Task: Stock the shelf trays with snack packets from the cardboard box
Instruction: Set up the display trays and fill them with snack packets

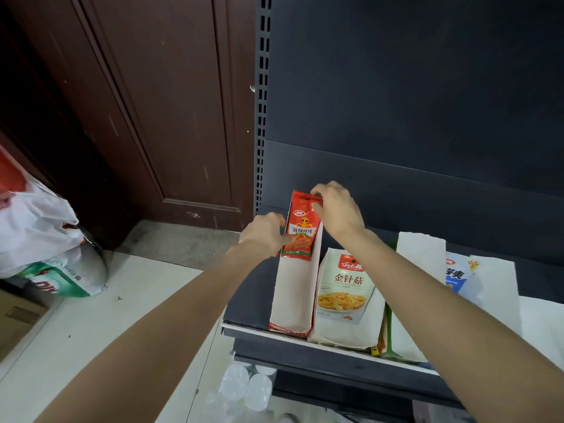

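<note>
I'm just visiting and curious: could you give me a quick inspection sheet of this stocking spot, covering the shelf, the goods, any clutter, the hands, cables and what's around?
Surface: dark metal shelf, partly bare at its left end.
Job's things: red snack packet upright at the back of the leftmost tray; mushroom snack packet in the next tray; blue packet further right.
Clutter: white plastic bag on the floor, left.
Hands: left hand touches the red packet's side; right hand pinches its top.
Cables: nothing seen.
Surroundings: brown wooden door; clear bottles below the shelf.
</note>
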Motion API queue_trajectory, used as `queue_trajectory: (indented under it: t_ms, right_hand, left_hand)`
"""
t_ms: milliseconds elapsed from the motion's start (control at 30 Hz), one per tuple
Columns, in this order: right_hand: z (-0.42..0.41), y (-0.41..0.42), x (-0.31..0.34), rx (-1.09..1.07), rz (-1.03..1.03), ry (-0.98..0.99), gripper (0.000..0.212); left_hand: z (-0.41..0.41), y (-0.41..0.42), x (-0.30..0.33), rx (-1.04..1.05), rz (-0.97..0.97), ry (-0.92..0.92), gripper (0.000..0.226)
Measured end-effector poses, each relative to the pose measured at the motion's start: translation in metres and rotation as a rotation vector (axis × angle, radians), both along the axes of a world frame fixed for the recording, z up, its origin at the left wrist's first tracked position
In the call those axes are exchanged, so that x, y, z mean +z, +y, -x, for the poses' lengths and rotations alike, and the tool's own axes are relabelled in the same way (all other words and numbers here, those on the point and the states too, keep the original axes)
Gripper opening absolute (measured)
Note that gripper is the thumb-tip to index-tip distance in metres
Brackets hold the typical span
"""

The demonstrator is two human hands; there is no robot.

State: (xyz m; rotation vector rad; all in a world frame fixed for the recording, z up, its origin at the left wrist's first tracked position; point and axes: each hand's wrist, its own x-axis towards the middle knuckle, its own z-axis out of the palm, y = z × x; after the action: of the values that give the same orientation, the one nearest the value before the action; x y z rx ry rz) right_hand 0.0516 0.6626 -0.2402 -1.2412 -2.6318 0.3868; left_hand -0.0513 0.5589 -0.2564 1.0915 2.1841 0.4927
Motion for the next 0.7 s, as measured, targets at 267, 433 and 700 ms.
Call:
queue_trajectory:
  t_ms: [267, 433, 700]
  right_hand:
    - [-0.059, -0.084, 0.016, -0.059, 0.104, 0.284, 0.025]
    - [-0.132, -0.124, 0.003, -0.187, 0.120, 0.371, 0.021]
    - [-0.315, -0.195, -0.051, -0.559, 0.130, 0.283, 0.015]
  left_hand:
    - [-0.034, -0.042, 0.023, -0.007, -0.336, 0.297, 0.025]
    - [-0.090, -0.074, 0.020, -0.079, -0.525, 0.093, 0.018]
    - [-0.249, -0.101, -0.020, -0.529, -0.433, -0.044, 0.018]
